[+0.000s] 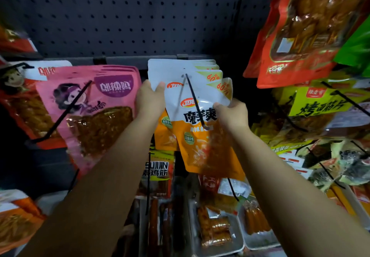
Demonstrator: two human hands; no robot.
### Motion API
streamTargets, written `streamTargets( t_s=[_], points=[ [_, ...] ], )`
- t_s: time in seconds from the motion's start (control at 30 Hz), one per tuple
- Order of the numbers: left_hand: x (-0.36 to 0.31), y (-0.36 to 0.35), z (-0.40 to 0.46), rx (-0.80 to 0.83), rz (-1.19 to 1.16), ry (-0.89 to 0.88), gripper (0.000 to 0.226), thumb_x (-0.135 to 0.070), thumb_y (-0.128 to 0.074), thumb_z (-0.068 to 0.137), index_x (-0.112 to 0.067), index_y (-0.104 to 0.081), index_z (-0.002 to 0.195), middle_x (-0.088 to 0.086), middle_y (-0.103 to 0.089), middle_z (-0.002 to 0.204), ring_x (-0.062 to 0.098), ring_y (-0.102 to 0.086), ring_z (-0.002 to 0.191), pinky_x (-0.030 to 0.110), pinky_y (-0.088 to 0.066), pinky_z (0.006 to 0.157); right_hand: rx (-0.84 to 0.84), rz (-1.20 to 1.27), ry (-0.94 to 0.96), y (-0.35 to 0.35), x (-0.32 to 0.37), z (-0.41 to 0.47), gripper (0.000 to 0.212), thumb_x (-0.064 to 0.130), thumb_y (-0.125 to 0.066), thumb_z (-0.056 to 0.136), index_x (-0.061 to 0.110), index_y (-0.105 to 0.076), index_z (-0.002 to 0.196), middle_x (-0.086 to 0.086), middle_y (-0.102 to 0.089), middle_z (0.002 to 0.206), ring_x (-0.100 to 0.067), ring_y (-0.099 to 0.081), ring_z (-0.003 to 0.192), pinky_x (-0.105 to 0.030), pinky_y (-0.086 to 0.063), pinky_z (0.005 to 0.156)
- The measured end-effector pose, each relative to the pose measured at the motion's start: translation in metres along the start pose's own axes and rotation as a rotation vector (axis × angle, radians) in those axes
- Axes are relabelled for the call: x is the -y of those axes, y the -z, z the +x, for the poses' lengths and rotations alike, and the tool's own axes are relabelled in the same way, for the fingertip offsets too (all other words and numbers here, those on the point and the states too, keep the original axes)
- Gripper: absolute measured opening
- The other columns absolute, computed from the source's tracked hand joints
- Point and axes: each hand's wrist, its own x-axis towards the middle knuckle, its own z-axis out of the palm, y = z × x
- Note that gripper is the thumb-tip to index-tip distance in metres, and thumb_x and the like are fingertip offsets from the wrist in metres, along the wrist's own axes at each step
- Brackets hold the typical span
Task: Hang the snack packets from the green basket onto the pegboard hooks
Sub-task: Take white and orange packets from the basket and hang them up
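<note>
Lower foreground: white trays of sausage-like snacks on a shelf, below the forearms.

Left hand: raised to the left edge of the white-and-orange packets; thumb laid on the front of the stack, remaining fingers hidden behind it, so it holds the stack's edge.

Right hand: fingers curled, pinching the right edge of the front white-and-orange snack packet, which sits tilted across the black hook. Whether the packet's hole is threaded on the hook cannot be told.

Behind it: a stack of like packets hanging on the same hook, white tops fanned upward.

Left of the stack: pink packets on a neighbouring hook; farther left, red packets.

Right: yellow-green packets; above them, large red-orange packets.

Below centre: a black-and-yellow packet.

Rear: dark pegboard, perforated, carrying all hooks.
</note>
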Motion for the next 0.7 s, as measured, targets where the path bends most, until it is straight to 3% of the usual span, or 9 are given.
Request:
streamTargets(
  t_s=[0.13, 0.23, 0.33, 0.4, 0.5, 0.6, 0.7],
  points=[
    [-0.001, -0.006, 0.016, -0.006, 0.009, 0.026, 0.041, -0.033, -0.047, 0.096, -0.007, -0.047, 0.127, 0.012, -0.057, 0.126, 0.031, -0.056, 0.113, 0.048, -0.049, 0.095, -0.032, -0.074, -0.067, -0.012, 0.005, 0.017, 0.011, 0.023, -0.063, 0.078, 0.019, -0.063, 0.088, -0.015, -0.070, 0.100, -0.035, -0.065, 0.094, -0.038, -0.053, 0.079],
    [-0.004, -0.009, 0.019, -0.019, 0.049, 0.030, 0.042, -0.032, -0.045, 0.097, -0.005, -0.044, 0.129, 0.014, -0.055, 0.129, 0.033, -0.055, 0.116, 0.048, -0.048, 0.096, -0.056, -0.107, -0.075, -0.017, 0.005, 0.016, 0.016, 0.020, -0.061, 0.082, 0.011, -0.066, 0.094, -0.018, -0.070, 0.101, -0.038, -0.064, 0.096, -0.041, -0.053, 0.083],
    [-0.001, -0.013, 0.015, -0.023, 0.108, 0.047, 0.047, -0.030, -0.043, 0.097, -0.004, -0.034, 0.135, 0.015, -0.044, 0.139, 0.033, -0.045, 0.126, 0.047, -0.040, 0.104, -0.071, -0.071, -0.013, -0.010, -0.001, 0.001, 0.021, 0.018, -0.060, 0.084, 0.007, -0.065, 0.100, -0.017, -0.069, 0.099, -0.036, -0.064, 0.094, -0.034, -0.050, 0.076],
    [0.001, -0.014, 0.007, -0.027, 0.123, 0.046, 0.049, -0.030, -0.047, 0.096, -0.003, -0.031, 0.134, 0.014, -0.038, 0.141, 0.032, -0.039, 0.129, 0.045, -0.034, 0.108, -0.071, -0.046, 0.045, -0.003, -0.006, -0.015, 0.028, 0.017, -0.061, 0.085, 0.006, -0.060, 0.111, -0.016, -0.066, 0.107, -0.033, -0.062, 0.100, -0.038, -0.051, 0.084],
    [0.001, -0.012, -0.015, 0.001, 0.110, 0.034, 0.068, -0.030, -0.050, 0.094, -0.007, -0.014, 0.147, 0.013, -0.020, 0.154, 0.028, -0.025, 0.140, 0.041, -0.023, 0.115, -0.028, 0.118, 0.064, 0.010, -0.010, -0.042, 0.013, 0.010, -0.061, 0.088, 0.014, -0.059, 0.100, -0.010, -0.067, 0.102, -0.025, -0.065, 0.093, -0.033, -0.050, 0.079],
    [0.003, -0.004, -0.044, 0.050, 0.100, 0.019, 0.082, -0.032, -0.049, 0.095, -0.011, 0.010, 0.149, 0.009, 0.006, 0.159, 0.022, 0.000, 0.147, 0.035, -0.005, 0.119, 0.074, 0.292, -0.012, 0.028, -0.015, -0.066, 0.016, 0.008, -0.061, 0.089, 0.024, -0.061, 0.090, -0.004, -0.072, 0.096, -0.017, -0.067, 0.084, -0.029, -0.053, 0.074],
    [0.011, 0.008, -0.078, 0.080, 0.077, -0.025, 0.085, -0.033, -0.050, 0.094, -0.013, 0.013, 0.148, 0.005, 0.009, 0.159, 0.018, 0.004, 0.147, 0.033, -0.004, 0.118, 0.170, 0.466, -0.107, 0.046, -0.017, -0.087, 0.016, 0.007, -0.061, 0.088, 0.020, -0.066, 0.096, 0.001, -0.075, 0.083, -0.013, -0.071, 0.074, -0.026, -0.058, 0.065]
  ],
)
